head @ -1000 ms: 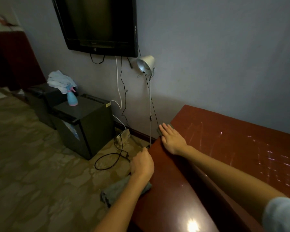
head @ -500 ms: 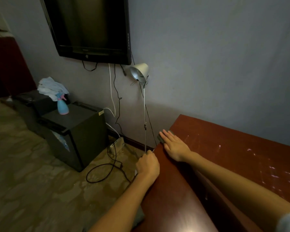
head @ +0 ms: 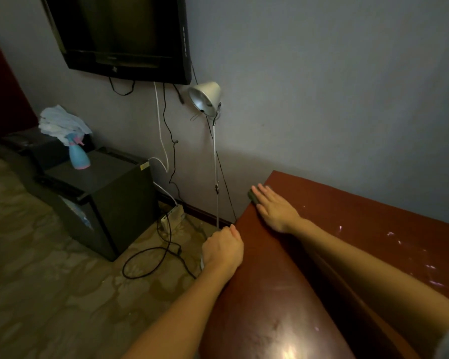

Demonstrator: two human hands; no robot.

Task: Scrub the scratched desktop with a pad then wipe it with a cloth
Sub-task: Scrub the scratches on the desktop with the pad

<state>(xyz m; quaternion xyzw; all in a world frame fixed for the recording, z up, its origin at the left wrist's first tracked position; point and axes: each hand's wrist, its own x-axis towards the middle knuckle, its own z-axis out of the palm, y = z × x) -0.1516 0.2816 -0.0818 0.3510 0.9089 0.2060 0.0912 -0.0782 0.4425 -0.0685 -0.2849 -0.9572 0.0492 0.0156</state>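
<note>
Little has shifted relative to the desktop (head: 283, 294) since a second ago: both hands keep their places, but the grey cloth that then hung below the left hand (head: 222, 251) is now out of sight. The right hand (head: 275, 211) lies flat with straight fingers at the desktop's far-left corner, pressing down on the dark pad (head: 252, 196). Only the pad's end peeks out past the fingertips, right at the desktop's left edge and close to its back edge, where the wall (head: 335, 86) meets it.

The left hand sits at the desktop's left edge, nearer the person, with fingers curled down over the rim. Whether it grasps anything cannot be told, and a pale sliver under it is too small to identify.

To the right of both arms the desktop runs on bare, marked with pale scratches (head: 394, 235). Just off its left edge stands the thin pole of a lamp (head: 205, 98), with black cords (head: 151, 263) trailing on the floor (head: 49, 281) beside it. Well to the left of the desktop is a dark cabinet (head: 109, 198) with a blue spray bottle (head: 78, 158) on top, and crumpled pale rags (head: 61, 123) lie behind it.
</note>
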